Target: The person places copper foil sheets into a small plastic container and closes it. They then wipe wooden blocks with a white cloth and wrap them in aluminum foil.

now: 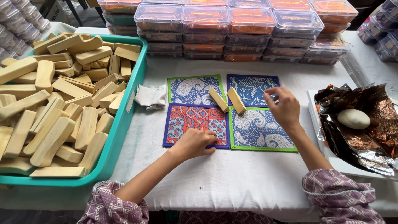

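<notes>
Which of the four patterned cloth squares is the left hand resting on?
The left hand rests on the orange-red paisley cloth square with the purple border, front left; the other three are blue and white.
</notes>
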